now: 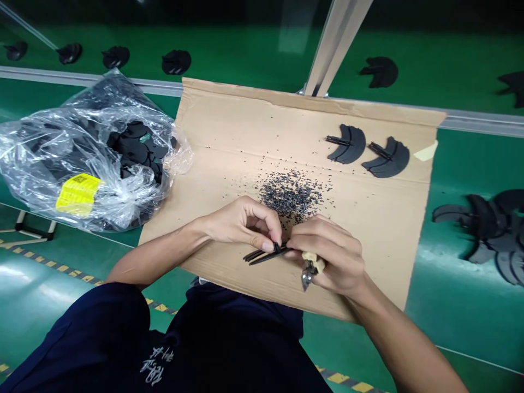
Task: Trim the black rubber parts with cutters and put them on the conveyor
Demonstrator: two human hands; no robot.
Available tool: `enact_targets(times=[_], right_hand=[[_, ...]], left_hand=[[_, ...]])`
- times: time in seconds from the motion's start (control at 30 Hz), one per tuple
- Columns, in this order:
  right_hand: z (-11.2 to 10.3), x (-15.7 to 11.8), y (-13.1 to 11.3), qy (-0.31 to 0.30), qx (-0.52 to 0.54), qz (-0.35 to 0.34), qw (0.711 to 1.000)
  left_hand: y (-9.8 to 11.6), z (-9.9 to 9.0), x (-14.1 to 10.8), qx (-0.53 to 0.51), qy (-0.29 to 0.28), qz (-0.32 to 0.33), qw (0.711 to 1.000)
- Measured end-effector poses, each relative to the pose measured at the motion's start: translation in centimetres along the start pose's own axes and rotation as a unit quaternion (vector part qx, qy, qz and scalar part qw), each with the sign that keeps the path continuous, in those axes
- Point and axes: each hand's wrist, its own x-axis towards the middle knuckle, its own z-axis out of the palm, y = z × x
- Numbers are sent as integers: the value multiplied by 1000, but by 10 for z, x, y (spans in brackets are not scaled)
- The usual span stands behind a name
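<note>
Your left hand (243,224) pinches thumb to forefinger, your right hand (329,256) curls closed just beside it, and your left forearm (153,262) and right forearm (403,341) angle inward from below.

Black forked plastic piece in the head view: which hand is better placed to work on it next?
Right, probably: the right hand holds small steel cutters with pale yellow grips close beside the black forked plastic piece, while the left hand is occupied pinching that piece.

Dark navy short-sleeved top (94,338) with white printed characters (156,367); bare forearms (153,261).
</note>
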Motion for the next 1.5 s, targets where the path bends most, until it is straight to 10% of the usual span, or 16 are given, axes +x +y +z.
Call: enact_targets(times=[0.43,0.7,1.5], right_hand=[[-2,-2,5,64,-105,11,992],[-15,0,17,-16,-185,90,978],[-12,-3,14,-98,-368,65,922]], left_hand=[[-1,5,5,140,68,110,982],[-3,3,3,365,204,265,869],[-10,2,0,375,153,316,858]])
